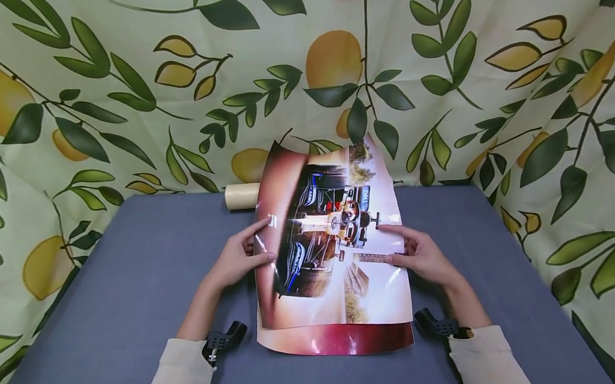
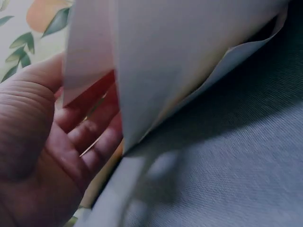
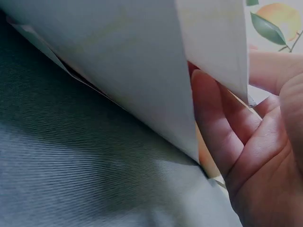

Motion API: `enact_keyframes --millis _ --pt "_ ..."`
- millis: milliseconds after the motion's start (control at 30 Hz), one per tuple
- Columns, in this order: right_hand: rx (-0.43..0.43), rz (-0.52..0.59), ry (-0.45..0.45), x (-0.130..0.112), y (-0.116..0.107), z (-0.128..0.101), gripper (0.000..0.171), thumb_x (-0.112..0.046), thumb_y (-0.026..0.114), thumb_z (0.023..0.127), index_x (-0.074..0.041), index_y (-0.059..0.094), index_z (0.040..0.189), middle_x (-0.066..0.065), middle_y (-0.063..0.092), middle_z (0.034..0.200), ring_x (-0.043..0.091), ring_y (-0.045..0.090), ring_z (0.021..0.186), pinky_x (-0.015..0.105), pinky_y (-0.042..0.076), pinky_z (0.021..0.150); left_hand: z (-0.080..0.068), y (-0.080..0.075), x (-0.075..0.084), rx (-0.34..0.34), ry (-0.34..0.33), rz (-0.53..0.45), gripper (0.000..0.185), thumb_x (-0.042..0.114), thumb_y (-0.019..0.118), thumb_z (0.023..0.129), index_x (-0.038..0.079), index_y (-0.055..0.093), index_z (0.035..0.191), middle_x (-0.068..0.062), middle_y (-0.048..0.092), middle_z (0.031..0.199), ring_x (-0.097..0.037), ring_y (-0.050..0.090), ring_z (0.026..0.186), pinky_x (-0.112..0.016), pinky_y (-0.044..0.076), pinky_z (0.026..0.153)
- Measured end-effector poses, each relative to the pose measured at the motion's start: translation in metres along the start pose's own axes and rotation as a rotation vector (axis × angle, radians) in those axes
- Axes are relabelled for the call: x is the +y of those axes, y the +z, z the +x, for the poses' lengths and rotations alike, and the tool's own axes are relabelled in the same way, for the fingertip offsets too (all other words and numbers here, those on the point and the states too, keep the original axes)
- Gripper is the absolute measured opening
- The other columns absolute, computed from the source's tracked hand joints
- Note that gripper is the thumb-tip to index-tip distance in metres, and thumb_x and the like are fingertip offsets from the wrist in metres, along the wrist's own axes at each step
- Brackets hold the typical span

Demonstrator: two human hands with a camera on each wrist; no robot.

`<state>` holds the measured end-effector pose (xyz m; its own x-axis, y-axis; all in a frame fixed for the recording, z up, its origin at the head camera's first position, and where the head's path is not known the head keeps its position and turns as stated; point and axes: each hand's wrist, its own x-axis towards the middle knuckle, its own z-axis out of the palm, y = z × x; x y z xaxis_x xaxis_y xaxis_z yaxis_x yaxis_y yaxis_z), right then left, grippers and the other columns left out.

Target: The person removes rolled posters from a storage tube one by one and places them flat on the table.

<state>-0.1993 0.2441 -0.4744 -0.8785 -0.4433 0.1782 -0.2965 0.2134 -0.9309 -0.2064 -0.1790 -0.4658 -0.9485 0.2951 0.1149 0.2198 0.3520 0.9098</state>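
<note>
Folding is underway: glossy poster (image 1: 336, 254) is pinched at both edges by left hand (image 1: 236, 261) and right hand (image 1: 424, 258), alignment being needed next.

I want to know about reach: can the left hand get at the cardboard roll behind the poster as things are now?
Probably not directly. The left hand grips the poster at its left edge, and the raised sheet partly covers the cardboard roll. It would have to let go first.
</note>
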Motion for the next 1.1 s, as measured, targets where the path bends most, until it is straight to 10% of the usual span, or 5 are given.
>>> enact_keyframes --millis 567,733,867,1100 --pt "0.166 0.179 0.028 0.027 0.017 -0.004 0.052 0.008 0.067 0.09 0.007 0.052 0.14 -0.012 0.074 0.104 0.002 0.071 0.084 0.02 0.059 0.066 -0.005 0.016 -0.027 -0.05 -0.01 -0.124 0.079 0.004 0.085 0.078 0.014 0.051 0.149 0.003 0.06 0.065 -0.003 0.054 0.061 -0.019 0.046 0.058" --pt "0.074 0.125 0.042 0.031 0.019 -0.002 0.055 0.001 0.067 0.094 0.007 0.047 0.145 -0.018 0.066 0.123 -0.003 0.066 0.093 0.017 0.057 0.074 -0.006 0.012 -0.03 -0.04 -0.022 -0.093 0.082 0.004 0.085 0.078 0.013 0.05 0.15 -0.019 0.071 0.111 -0.001 0.053 0.071 -0.017 0.046 0.066" --pt "0.007 0.057 0.002 0.032 0.018 -0.002 0.057 0.001 0.066 0.094 0.006 0.045 0.147 -0.026 0.055 0.137 -0.006 0.053 0.068 0.015 0.048 0.063 -0.006 0.011 -0.032 -0.05 -0.002 -0.041 0.083 0.008 0.086 0.078 0.015 0.049 0.151 -0.014 0.045 0.157 0.003 0.05 0.103 -0.01 0.042 0.087" --pt "0.018 -0.009 0.019 0.029 0.015 -0.003 0.06 0.001 0.073 0.089 0.0 0.051 0.145 -0.013 0.06 0.141 0.001 0.032 0.046 0.024 0.04 0.05 -0.006 0.012 -0.03 -0.088 -0.028 -0.007 0.092 0.015 0.09 0.073 0.022 0.046 0.153 -0.009 0.043 0.16 -0.013 0.039 0.142 -0.019 0.038 0.11"
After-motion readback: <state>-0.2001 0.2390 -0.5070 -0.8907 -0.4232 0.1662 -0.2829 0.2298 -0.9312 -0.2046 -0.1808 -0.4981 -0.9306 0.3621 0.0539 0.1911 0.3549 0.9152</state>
